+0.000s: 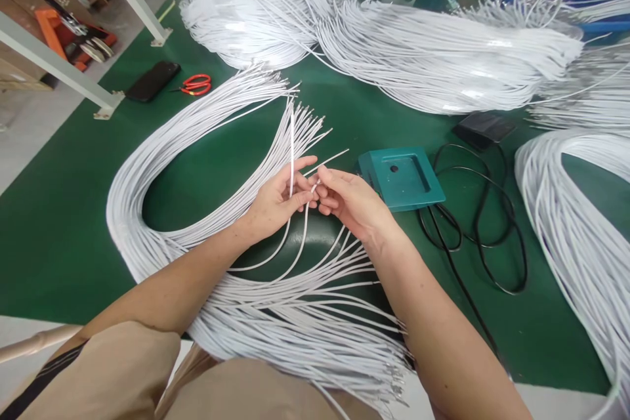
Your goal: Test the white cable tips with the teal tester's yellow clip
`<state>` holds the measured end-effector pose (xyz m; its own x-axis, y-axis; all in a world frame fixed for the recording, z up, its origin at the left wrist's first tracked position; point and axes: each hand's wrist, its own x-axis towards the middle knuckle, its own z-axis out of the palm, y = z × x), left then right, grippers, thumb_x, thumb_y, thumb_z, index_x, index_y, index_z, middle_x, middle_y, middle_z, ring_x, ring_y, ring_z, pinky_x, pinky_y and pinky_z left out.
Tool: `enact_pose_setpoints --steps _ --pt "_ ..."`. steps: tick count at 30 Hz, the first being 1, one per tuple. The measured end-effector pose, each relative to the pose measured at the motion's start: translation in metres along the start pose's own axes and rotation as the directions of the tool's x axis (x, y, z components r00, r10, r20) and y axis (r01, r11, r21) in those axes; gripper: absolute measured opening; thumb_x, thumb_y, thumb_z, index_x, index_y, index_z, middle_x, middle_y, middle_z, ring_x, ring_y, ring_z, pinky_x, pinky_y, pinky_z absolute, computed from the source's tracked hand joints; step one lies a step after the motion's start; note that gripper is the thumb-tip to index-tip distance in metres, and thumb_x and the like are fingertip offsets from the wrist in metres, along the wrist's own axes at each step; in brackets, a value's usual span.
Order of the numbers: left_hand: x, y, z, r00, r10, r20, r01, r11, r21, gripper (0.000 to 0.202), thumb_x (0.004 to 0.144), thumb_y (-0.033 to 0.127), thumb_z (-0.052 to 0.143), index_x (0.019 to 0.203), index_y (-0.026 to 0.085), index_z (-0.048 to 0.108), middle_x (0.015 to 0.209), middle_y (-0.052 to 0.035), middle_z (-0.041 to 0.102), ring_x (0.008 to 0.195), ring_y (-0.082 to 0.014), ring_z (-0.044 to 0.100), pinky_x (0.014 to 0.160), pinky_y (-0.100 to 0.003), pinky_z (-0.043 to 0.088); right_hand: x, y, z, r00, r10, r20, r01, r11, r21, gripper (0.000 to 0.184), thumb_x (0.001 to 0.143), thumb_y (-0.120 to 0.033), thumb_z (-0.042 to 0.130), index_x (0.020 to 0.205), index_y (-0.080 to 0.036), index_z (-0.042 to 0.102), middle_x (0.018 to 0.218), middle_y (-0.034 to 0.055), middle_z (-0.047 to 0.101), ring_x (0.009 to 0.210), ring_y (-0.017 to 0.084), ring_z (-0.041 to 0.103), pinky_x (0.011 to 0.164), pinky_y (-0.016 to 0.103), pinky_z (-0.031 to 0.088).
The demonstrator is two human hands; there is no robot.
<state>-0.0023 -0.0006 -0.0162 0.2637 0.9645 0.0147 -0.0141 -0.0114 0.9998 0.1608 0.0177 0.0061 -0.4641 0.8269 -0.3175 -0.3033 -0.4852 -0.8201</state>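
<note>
Black phone point(153, 81) beside red-handled scissors point(196, 84) on green tabletop point(54, 243), orange pallet jack point(47, 31) beyond.

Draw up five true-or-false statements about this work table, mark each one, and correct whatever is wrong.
1. The left hand and right hand meet at a white cable. True.
2. The tabletop is bright yellow. False: the tabletop is green.
3. Red-handled scissors lie beside a black phone. True.
4. The teal holder is left of both hands. False: the teal holder is to their right.
5. A looped black cord lies near the holder. True.
</note>
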Motion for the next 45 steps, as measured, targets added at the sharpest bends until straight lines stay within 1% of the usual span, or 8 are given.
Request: enact_pose_setpoints --steps 14,19,23,26,28,31,36,45 --pt "0.001 0.002 -0.003 0.999 0.037 -0.013 -0.036 0.997 0.068 0.040 0.085 0.023 0.062 0.124 0.021 0.058 0.081 -0.0014 0.061 0.072 -0.0104 0.061 0.059 -0.019 0.049 0.000 0.001 0.001 0.996 -0.034 -0.082 0.038 0.998 0.045 0.022 0.070 -0.034 0.077 0.073 -0.014 0.069 0.061 -0.0030 0.057 0.053 0.006 0.044 0.057 0.023 0.039" --pt "0.002 0.004 -0.003 0.999 0.017 -0.036 -0.014 0.998 0.064 0.036 0.083 0.025 0.064 0.119 0.020 0.061 0.075 0.0002 0.058 0.069 -0.0104 0.061 0.054 -0.018 0.047 -0.003 -0.001 0.004 0.967 -0.179 -0.183 0.133 0.962 -0.237 0.024 0.072 -0.039 0.073 0.074 -0.015 0.070 0.062 -0.0012 0.061 0.052 0.008 0.046 0.057 0.026 0.041" --pt "0.002 0.008 -0.001 0.995 -0.077 -0.071 0.073 0.996 -0.054 0.039 0.076 0.022 0.070 0.114 0.017 0.062 0.069 0.0019 0.058 0.062 -0.0103 0.062 0.051 -0.019 0.045 -0.002 0.005 0.007 0.877 -0.448 -0.175 0.232 0.712 -0.663 0.016 0.081 -0.032 0.064 0.077 -0.017 0.068 0.070 0.0004 0.065 0.060 0.012 0.053 0.061 0.027 0.043" --pt "0.003 0.011 -0.004 0.965 -0.256 -0.055 0.233 0.935 -0.267 0.038 0.072 0.019 0.073 0.110 0.015 0.064 0.069 0.0011 0.061 0.059 -0.0090 0.061 0.053 -0.019 0.045 0.000 0.011 0.006 0.758 -0.648 0.076 0.297 0.239 -0.924 0.021 0.090 -0.023 0.049 0.076 -0.017 0.063 0.076 0.0036 0.062 0.070 0.014 0.054 0.067 0.028 0.041" --pt "0.005 0.012 -0.007 0.927 -0.375 -0.020 0.340 0.861 -0.378 0.036 0.072 0.019 0.073 0.107 0.013 0.065 0.071 -0.0011 0.064 0.059 -0.0082 0.061 0.052 -0.018 0.044 -0.001 0.011 0.003 0.721 -0.633 0.282 0.301 -0.080 -0.950 0.029 0.095 -0.022 0.040 0.078 -0.017 0.062 0.080 0.0062 0.061 0.075 0.016 0.052 0.070 0.029 0.040" --pt "0.007 0.012 -0.010 0.910 -0.413 -0.048 0.364 0.848 -0.385 0.038 0.070 0.019 0.074 0.106 0.012 0.065 0.072 -0.0024 0.066 0.061 -0.0090 0.062 0.048 -0.017 0.040 -0.002 0.004 -0.004 0.736 -0.555 0.389 0.228 -0.338 -0.913 0.028 0.096 -0.022 0.036 0.088 -0.017 0.063 0.089 0.0086 0.064 0.083 0.021 0.052 0.079 0.034 0.038" --pt "0.008 0.005 -0.010 0.957 -0.246 -0.151 0.237 0.969 -0.075 0.045 0.070 0.022 0.074 0.112 0.015 0.062 0.073 -0.0026 0.068 0.067 -0.0146 0.067 0.046 -0.017 0.041 -0.002 -0.006 -0.018 0.805 -0.497 0.325 0.098 -0.429 -0.898 0.022 0.090 -0.014 0.043 0.098 -0.017 0.063 0.092 0.0088 0.069 0.095 0.025 0.053 0.102 0.043 0.027" --pt "0.009 0.001 -0.007 0.956 -0.245 -0.164 0.269 0.953 0.141 0.045 0.072 0.024 0.072 0.115 0.015 0.059 0.077 -0.0038 0.070 0.071 -0.0178 0.071 0.050 -0.020 0.050 0.002 -0.007 -0.022 0.838 -0.447 0.312 0.112 -0.420 -0.901 0.024 0.082 -0.004 0.043 0.083 -0.016 0.063 0.078 0.0082 0.067 0.087 0.023 0.052 0.098 0.041 0.033"
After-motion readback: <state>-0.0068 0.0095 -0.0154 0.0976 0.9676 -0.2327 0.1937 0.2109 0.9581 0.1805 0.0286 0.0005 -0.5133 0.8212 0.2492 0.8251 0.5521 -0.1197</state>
